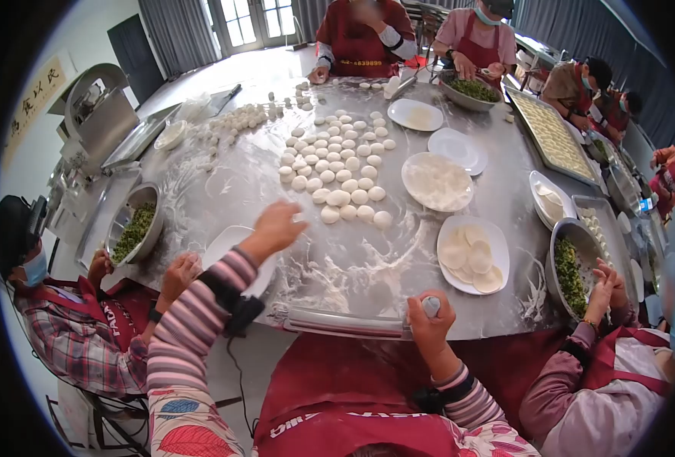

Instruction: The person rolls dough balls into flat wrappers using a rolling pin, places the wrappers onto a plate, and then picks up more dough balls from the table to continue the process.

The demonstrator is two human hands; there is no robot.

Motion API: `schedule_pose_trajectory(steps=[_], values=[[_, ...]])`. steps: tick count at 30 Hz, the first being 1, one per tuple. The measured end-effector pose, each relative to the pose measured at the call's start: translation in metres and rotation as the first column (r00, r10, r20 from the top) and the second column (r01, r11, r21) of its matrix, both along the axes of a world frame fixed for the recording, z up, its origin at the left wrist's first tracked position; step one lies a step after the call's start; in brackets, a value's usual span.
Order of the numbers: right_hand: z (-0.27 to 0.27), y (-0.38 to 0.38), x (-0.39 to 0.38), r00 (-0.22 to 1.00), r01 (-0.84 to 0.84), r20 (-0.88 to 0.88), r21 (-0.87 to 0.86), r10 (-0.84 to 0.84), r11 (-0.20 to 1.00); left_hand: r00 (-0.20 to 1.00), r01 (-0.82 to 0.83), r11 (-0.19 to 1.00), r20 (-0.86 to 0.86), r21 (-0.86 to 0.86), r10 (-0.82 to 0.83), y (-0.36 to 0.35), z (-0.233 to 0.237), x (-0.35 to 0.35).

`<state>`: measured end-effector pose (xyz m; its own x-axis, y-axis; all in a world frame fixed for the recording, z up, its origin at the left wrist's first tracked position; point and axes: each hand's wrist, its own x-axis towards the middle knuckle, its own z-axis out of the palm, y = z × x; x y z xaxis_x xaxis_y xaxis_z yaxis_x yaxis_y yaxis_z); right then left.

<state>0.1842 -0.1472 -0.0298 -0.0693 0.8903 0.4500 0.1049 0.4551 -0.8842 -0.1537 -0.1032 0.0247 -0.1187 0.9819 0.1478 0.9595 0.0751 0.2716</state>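
Observation:
My left hand (276, 230) reaches over the floured table, its fingers stretched out and apart, a little blurred by motion. Nothing shows in it. Beyond its fingertips lie many small white dough rounds (338, 198), flattened and spread in a loose group. Near the table's front edge my right hand (431, 324) is closed around a rolling pin (430, 306), of which only the pale, rounded end shows above the fist. Ahead of that hand, a white plate (448, 276) holds several thin dough wrappers (472, 255). Under my left forearm a white plate (260, 283) is partly hidden.
Floured table (276, 183) before me. Bowls of chopped green filling stand left (153, 236) and right (555, 283). More plates (459, 145) lie right of the dough. A tray of dumplings (555, 137) is at the far right. Co-workers sit on both sides and opposite.

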Motion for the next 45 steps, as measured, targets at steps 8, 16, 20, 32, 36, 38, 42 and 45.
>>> schedule_pose_trajectory(steps=[8,16,20,32,36,38,42,45], values=[[-0.006,0.001,-0.004,0.997,0.013,-0.073,0.003,-0.013,1.0,0.896,0.432,0.901,0.095,0.038,-0.434,0.096,-0.03,0.136],[-0.002,-0.001,-0.003,1.0,0.016,-0.026,0.019,-0.015,1.0,0.951,0.291,0.956,-0.093,-0.044,-0.294,0.055,-0.029,0.112],[-0.003,0.0,-0.002,0.997,-0.026,-0.077,-0.023,0.025,0.999,0.958,0.177,0.983,0.239,-0.057,-0.159,0.0,-0.015,0.097],[0.005,0.07,-0.044,0.998,0.061,-0.003,-0.064,-0.062,0.996,0.895,0.184,0.976,0.431,-0.113,-0.118,-0.028,-0.042,0.119],[-0.01,0.037,-0.016,0.937,0.077,0.285,0.391,-0.2,0.917,0.859,0.309,0.933,0.476,-0.186,-0.189,-0.029,-0.048,0.107],[-0.002,0.012,-0.009,0.996,-0.003,-0.094,-0.121,-0.009,0.993,0.61,0.308,0.878,0.784,-0.367,0.114,-0.036,-0.037,0.102],[0.004,0.068,-0.044,0.963,0.193,0.128,0.278,-0.235,0.941,0.82,0.331,0.924,0.543,-0.19,-0.181,-0.027,-0.033,0.116],[0.014,0.069,-0.05,0.952,0.204,0.167,0.274,-0.255,0.94,0.789,0.394,0.896,0.575,-0.204,-0.216,-0.018,-0.036,0.114]])
